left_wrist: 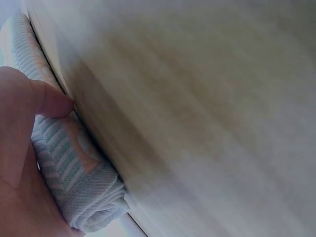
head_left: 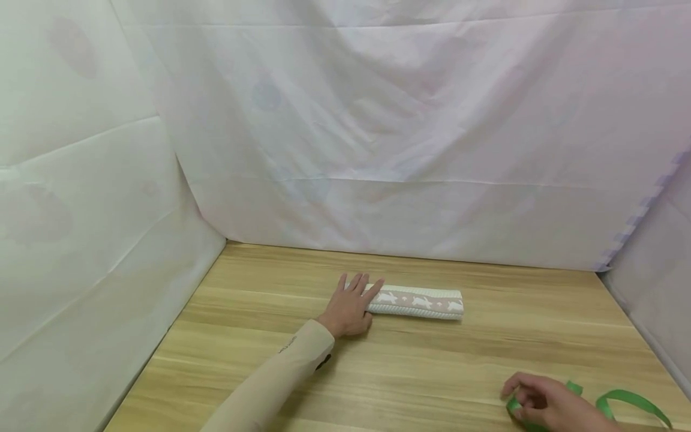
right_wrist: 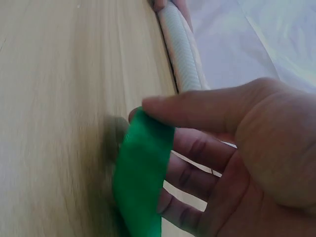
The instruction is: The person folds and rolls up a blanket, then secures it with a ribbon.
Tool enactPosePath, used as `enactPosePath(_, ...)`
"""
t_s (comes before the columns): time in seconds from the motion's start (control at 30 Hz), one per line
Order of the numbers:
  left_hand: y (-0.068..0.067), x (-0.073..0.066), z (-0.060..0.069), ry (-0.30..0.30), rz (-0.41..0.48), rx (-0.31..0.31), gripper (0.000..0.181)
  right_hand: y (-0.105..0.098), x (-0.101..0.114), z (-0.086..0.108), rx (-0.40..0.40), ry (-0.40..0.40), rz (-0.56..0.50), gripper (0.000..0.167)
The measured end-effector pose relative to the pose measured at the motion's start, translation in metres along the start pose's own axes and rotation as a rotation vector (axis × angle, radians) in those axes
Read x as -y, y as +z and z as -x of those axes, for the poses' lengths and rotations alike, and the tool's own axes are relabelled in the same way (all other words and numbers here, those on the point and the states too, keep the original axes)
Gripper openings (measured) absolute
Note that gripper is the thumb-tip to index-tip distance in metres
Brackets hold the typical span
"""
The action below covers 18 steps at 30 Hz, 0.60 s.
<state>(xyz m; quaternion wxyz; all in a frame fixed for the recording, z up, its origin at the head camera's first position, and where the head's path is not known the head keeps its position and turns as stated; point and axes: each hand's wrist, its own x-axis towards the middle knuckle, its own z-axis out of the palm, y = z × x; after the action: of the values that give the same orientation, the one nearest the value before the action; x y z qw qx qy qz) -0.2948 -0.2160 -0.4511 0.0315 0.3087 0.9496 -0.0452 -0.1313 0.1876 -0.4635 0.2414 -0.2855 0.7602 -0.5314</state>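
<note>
A rolled towel (head_left: 415, 302), pale with ribbed edges and a beige band of white rabbits, lies on the wooden table. My left hand (head_left: 348, 309) rests across its left end, fingers spread over the top. In the left wrist view the thumb touches the side of the roll (left_wrist: 84, 182), whose layered end shows; the other fingers are hidden there. At the front right, my right hand (head_left: 550, 402) pinches a green ribbon (right_wrist: 143, 173) between thumb and forefinger. More of that ribbon loops on the table to the right of the hand in the head view.
The wood-grain table (head_left: 432, 372) runs back to a hanging white cloth (head_left: 399, 138). Another white cloth wall (head_left: 97, 252) stands along the left edge, and a pale wall (head_left: 658, 270) bounds the right side.
</note>
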Motion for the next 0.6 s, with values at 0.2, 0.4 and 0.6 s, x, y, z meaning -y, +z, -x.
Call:
enactPosePath(0.2, 0.002, 0.002, 0.0, 0.012, 0.0, -0.029, 0.07, 0.001, 0.014, -0.007, -0.12, 0.189, 0.057, 0.015)
enactPosePath(0.4, 0.003, 0.003, 0.0, 0.019, 0.01, -0.041, 0.072, 0.001, 0.021, -0.014, -0.175, 0.172, 0.078, 0.019)
enactPosePath(0.6, 0.002, 0.003, 0.001, 0.029, -0.002, -0.063, 0.074, 0.003, 0.022, -0.022, -0.229, 0.113, 0.13, 0.019)
